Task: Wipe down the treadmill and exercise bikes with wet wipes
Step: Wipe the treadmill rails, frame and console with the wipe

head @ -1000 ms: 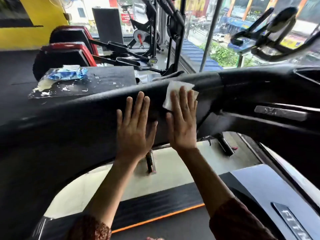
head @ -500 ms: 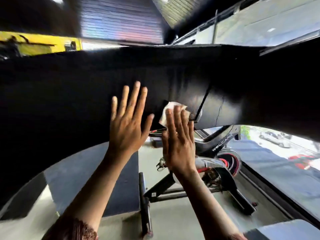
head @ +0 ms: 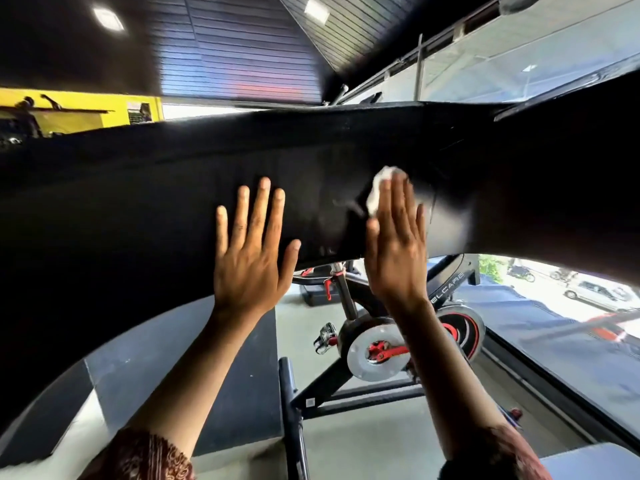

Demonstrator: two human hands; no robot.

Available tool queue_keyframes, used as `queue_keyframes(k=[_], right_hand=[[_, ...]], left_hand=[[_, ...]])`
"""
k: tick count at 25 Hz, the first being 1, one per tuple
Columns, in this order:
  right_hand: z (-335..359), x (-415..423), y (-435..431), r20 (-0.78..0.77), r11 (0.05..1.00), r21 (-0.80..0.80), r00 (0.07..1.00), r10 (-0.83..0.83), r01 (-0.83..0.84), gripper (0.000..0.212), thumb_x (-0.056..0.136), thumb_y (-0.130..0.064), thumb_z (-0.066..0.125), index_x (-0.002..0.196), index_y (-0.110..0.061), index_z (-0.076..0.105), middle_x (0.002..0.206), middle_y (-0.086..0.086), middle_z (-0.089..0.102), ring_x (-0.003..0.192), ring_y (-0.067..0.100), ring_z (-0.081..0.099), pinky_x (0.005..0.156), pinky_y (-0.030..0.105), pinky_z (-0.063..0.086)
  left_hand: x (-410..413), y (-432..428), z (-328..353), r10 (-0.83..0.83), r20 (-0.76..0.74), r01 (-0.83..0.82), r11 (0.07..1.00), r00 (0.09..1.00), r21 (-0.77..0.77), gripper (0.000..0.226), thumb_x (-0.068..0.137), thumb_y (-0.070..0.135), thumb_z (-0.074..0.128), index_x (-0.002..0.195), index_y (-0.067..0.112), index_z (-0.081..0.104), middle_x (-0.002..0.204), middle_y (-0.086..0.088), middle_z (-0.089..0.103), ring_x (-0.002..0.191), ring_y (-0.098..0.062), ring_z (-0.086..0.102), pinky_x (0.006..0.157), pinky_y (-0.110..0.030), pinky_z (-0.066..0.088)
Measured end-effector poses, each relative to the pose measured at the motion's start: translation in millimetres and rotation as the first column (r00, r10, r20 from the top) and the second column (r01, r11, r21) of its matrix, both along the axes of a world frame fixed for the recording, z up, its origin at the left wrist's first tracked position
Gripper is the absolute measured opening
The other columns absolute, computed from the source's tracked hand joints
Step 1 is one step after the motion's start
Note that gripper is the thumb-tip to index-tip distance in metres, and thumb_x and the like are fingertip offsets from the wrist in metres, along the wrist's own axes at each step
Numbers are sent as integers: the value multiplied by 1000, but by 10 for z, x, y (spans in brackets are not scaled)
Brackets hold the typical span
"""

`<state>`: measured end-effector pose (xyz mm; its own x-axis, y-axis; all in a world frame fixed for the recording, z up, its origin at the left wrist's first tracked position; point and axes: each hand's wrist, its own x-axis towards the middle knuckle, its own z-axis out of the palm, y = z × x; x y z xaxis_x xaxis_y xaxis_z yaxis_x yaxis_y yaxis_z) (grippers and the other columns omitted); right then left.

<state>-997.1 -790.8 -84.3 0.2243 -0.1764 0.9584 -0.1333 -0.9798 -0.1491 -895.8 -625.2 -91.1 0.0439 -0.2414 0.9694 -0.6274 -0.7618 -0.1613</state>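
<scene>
Head view: right hand (head: 396, 251) presses wipe (head: 375, 199), seemingly crumpled.

Yellow wall (head: 86, 109), far left; slatted ceiling (head: 242, 46) with recessed light (head: 108, 18); white car (head: 595, 294) outdoors, right; grey floor (head: 363, 445).

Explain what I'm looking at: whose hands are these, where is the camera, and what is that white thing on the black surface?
No robot here: a person wears a wide-angle camera on the head, so you see their own two hands reaching forward. The left hand lies flat, fingers spread, on a broad black panel, apparently part of the treadmill. The right hand presses a crumpled white wet wipe against that panel with straight fingers. Below the panel, farther off, stands an exercise bike with red parts.
</scene>
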Motion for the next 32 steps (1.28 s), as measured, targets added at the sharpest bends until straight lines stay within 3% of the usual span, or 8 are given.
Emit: queue_keyframes(k=[2, 6, 10, 14, 22, 26, 29, 32], right_hand=[[332, 135, 140, 100, 987, 140, 993, 68, -81, 63, 101, -38, 13, 147, 4, 23, 156, 21, 18, 146, 30, 12, 119, 33, 3], [101, 286, 335, -38, 970, -182, 987, 159, -163, 54, 103, -29, 23, 145, 4, 30, 154, 20, 24, 145, 30, 19, 119, 43, 16], [-231, 216, 214, 73, 993, 48, 991, 108, -112, 50, 103, -24, 22, 146, 1, 26, 156, 14, 18, 147, 24, 11, 120, 41, 11], [-509, 264, 317, 23, 979, -165, 991, 129, -124, 44, 103, -21, 32, 142, -1, 36, 152, 12, 28, 144, 24, 23, 118, 41, 18], [-750, 198, 299, 72, 922, -179, 930, 361, -344, 38, 103, -4, 26, 128, 5, 52, 137, 17, 49, 134, 32, 40, 110, 44, 36], [-607, 23, -44, 316, 983, -150, 937, 152, -108, 31, 100, 1, 36, 118, 12, 59, 127, 25, 56, 122, 39, 52, 108, 41, 40], [-527, 14, -29, 338, 981, 176, 941, 14, -78, 41, 102, -15, 37, 135, 7, 44, 145, 21, 39, 138, 33, 34, 114, 43, 31], [-665, 52, -75, 87, 995, 51, 993, 77, -82, 51, 104, -30, 22, 147, -3, 23, 155, 9, 15, 146, 21, 13, 120, 39, 10]], left_hand=[[0, -19, -12, -11, -3, 10, 1000, 1000, -4, 63, 99, 42, 28, 151, 8, 18, 156, -8, 10, 144, -31, 13, 117, -45, 2], [16, 10, -11, -25, 5, 25, 1000, 1000, 6, 63, 100, 43, 28, 151, 7, 19, 156, -9, 11, 144, -31, 14, 117, -46, 4], [30, 20, -36, -4, 21, 4, 1000, 1000, 19, 62, 101, 42, 29, 151, 8, 19, 156, -10, 11, 144, -31, 14, 117, -47, 4], [35, 42, -49, -21, 29, 20, 999, 999, 31, 61, 102, 42, 28, 152, 9, 17, 156, -10, 11, 145, -31, 14, 118, -46, 4], [23, 60, -93, -64, 33, 63, 997, 997, 33, 60, 100, 40, 35, 150, 9, 24, 156, -13, 17, 144, -31, 17, 117, -48, 5], [-38, 22, -93, -98, -9, 98, 995, 995, 19, 62, 98, 40, 35, 150, 8, 24, 156, -16, 19, 144, -31, 16, 117, -49, 1], [-62, -43, -12, -134, -16, 135, 990, 991, 33, 63, 98, 41, 35, 150, 7, 25, 156, -17, 19, 144, -31, 16, 117, -46, -1], [-73, -134, 72, -149, -13, 150, 987, 989, 57, 66, 96, 43, 34, 150, 5, 24, 156, -16, 19, 145, -29, 15, 118, -43, -1]])
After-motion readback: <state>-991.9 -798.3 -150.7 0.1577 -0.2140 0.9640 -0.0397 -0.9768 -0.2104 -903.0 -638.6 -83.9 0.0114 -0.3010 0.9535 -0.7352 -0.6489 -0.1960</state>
